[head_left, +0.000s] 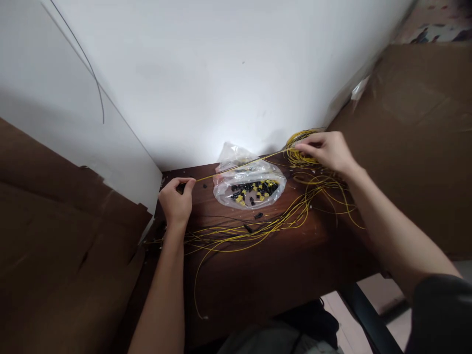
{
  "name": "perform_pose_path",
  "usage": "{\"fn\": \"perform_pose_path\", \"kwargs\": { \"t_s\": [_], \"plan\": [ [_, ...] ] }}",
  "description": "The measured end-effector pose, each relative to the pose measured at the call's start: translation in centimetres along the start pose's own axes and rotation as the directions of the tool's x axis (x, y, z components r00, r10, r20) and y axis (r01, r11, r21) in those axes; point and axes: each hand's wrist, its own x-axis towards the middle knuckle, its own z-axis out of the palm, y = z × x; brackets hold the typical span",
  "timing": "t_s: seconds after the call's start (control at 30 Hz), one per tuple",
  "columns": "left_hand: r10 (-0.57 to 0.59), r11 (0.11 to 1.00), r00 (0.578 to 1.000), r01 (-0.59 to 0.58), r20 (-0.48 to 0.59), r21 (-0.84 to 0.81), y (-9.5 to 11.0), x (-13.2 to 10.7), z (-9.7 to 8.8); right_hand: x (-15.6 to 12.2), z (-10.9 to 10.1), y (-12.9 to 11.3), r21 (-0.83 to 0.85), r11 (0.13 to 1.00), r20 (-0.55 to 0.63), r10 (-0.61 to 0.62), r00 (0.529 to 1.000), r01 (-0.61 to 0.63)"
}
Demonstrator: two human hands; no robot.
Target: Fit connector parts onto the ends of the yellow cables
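Observation:
Thin yellow and dark wires [236, 167] stretch taut between my two hands, above the table. At the left end, my left hand [177, 199] pinches them, with something dark showing between thumb and fingers. My right hand [326, 151] pinches the other end, beside a coil of yellow and black wire [300, 156]. Below the stretched wires lies an open clear plastic bag [221, 194] holding many small black and yellow connector-like pieces [254, 191]. A loose bundle of yellow and black wires [273, 226] runs across the table in front of the bag.
The dark wooden table [258, 275] stands against a white wall [228, 73]. Brown cardboard [424, 147] rises on the right, and more cardboard [55, 236] on the left. Small black pieces [258, 215] lie near the bag. A thin dark wire [88, 61] hangs at upper left.

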Motion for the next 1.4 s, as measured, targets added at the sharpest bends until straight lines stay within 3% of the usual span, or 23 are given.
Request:
{"fn": "perform_pose_path", "kwargs": {
  "t_s": [0.2,0.37,0.57,0.77,0.93,1.2,1.3,1.33,1.4],
  "plan": [
    [0.076,0.988,0.995,-0.065,-0.071,0.142,-0.3,0.3,-0.6,-0.8,-4.7,3.2,-0.294,0.934,-0.079,0.189,0.979,-0.204],
    [0.107,0.97,0.993,-0.094,-0.048,0.226,-1.1,0.4,-0.6,-0.9,-6.5,5.9,-0.471,0.831,-0.087,0.292,0.953,-0.297],
    [0.165,0.943,0.986,-0.168,0.034,0.286,-2.0,0.4,0.0,-1.8,-5.0,10.3,-0.587,0.76,0.047,0.375,0.926,-0.278],
    [0.172,0.932,0.972,-0.212,0.158,0.295,-2.2,0.5,0.4,-2.5,-2.7,12.4,-0.621,0.709,0.011,0.435,0.9,-0.335],
    [0.109,0.904,0.964,-0.197,0.241,0.38,-1.8,0.2,0.4,-2.7,-1.4,12.0,-0.634,0.677,-0.01,0.475,0.88,-0.373],
    [0.096,0.864,0.963,-0.207,0.252,0.459,-2.1,0.3,0.4,-2.5,-0.9,10.4,-0.648,0.666,0.027,0.504,0.863,-0.369],
    [0.118,0.876,0.963,-0.215,0.241,0.431,-2.3,0.4,0.4,-2.2,-1.3,8.0,-0.629,0.722,0.046,0.404,0.913,-0.288],
    [0.122,0.878,0.963,-0.218,0.242,0.426,-2.3,0.4,0.4,-2.1,-1.4,6.8,-0.587,0.781,0.035,0.29,0.956,-0.215],
    [0.114,0.875,0.961,-0.218,0.254,0.432,-2.2,0.4,0.3,-2.1,-1.3,3.9,-0.446,0.892,0.023,0.098,0.995,-0.078]
  ]
}}
